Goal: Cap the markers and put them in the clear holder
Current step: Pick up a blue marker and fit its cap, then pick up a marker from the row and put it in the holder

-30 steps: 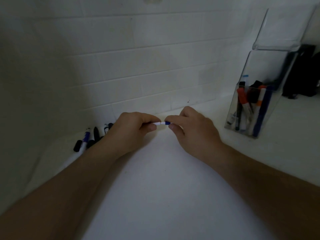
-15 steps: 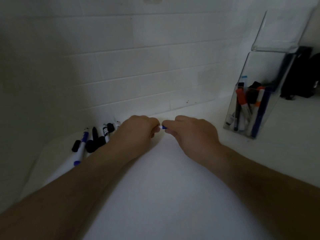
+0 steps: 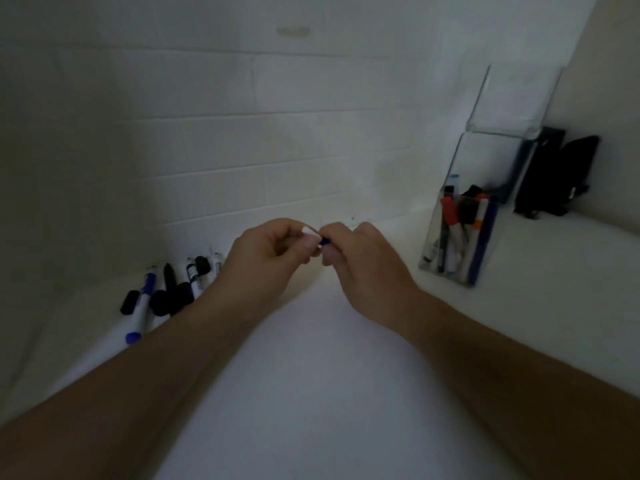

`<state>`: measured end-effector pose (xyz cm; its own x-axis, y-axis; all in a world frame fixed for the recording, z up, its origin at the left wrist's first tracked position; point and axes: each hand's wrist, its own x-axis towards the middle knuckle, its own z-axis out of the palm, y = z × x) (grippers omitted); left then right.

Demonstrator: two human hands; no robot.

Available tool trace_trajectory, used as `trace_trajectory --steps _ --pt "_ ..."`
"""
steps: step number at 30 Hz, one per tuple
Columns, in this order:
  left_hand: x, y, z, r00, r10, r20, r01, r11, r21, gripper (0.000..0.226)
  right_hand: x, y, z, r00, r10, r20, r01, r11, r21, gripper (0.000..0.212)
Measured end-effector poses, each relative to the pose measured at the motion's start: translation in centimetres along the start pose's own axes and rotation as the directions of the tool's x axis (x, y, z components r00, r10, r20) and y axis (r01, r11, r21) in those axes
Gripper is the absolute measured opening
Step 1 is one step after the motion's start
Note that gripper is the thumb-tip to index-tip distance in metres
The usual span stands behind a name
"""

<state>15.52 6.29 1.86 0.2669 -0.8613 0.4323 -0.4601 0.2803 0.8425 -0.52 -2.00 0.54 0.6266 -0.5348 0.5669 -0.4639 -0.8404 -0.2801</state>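
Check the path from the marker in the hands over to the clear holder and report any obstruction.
Nothing visible blocks it. The blue marker sits pinched between the left hand and right hand; bare white counter runs to the clear holder, whose top is open.

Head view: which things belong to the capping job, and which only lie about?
Job: blue marker between left hand and right hand; loose markers; clear holder.
Lying about: black objects by the wall.
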Motion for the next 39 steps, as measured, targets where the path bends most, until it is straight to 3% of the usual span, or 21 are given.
trace_trajectory --steps 2,4,7,14,18,21,24,27,29,36,39 --pt "-0.2 -0.1 0.0 1.000 0.005 -0.004 -0.005 0.998 -0.058 0.015 0.7 -0.4 -1.0 0.998 0.021 -0.061 -0.010 0.984 0.176 0.017" --pt "-0.4 -0.4 0.0 0.998 0.061 0.026 -0.063 0.991 0.118 0.024 1.3 -0.8 -2.6 0.988 0.070 -0.140 -0.033 0.968 0.250 0.011" --pt "-0.8 -0.3 0.4 0.949 0.263 0.173 -0.312 0.854 0.416 0.027 2.1 -0.1 -6.9 0.952 0.087 -0.294 -0.046 0.988 0.144 0.008" --pt "-0.7 -0.5 0.8 0.914 0.288 0.285 -0.387 0.827 0.407 0.021 3.3 4.6 -17.5 0.840 0.218 -0.496 -0.244 0.970 0.012 0.018" --pt "-0.7 -0.9 0.7 0.909 0.274 0.315 -0.390 0.827 0.404 0.022 2.9 6.4 -16.9 0.857 0.325 -0.399 -0.304 0.945 0.117 0.033" --pt "-0.6 -1.0 0.6 0.912 0.260 0.316 -0.379 0.827 0.415 0.024 2.4 7.4 -15.5 0.886 0.323 -0.332 -0.337 0.941 0.015 0.048" --pt "-0.7 -0.9 0.5 0.916 0.244 0.319 -0.364 0.840 0.403 0.029 1.9 8.0 -14.4 0.902 0.304 -0.307 -0.345 0.935 -0.086 0.038" --pt "-0.7 -0.9 0.5 0.915 0.236 0.327 -0.364 0.835 0.413 0.029 1.4 8.5 -13.5 0.944 0.246 -0.218 -0.310 0.888 -0.340 0.018" --pt "-0.7 -1.0 0.5 0.912 0.242 0.333 -0.370 0.836 0.406 0.026 1.3 8.6 -13.3 0.952 0.238 -0.192 -0.300 0.849 -0.435 0.017" --pt "-0.7 -1.0 0.5 0.905 0.258 0.337 -0.385 0.833 0.397 0.024 1.0 8.5 -13.3 0.968 0.231 -0.098 -0.250 0.842 -0.479 0.030" --pt "-0.7 -0.8 0.1 0.899 0.266 0.348 -0.400 0.824 0.402 0.022 0.7 8.6 -13.2 0.973 0.143 -0.181 -0.211 0.870 -0.446 0.023"
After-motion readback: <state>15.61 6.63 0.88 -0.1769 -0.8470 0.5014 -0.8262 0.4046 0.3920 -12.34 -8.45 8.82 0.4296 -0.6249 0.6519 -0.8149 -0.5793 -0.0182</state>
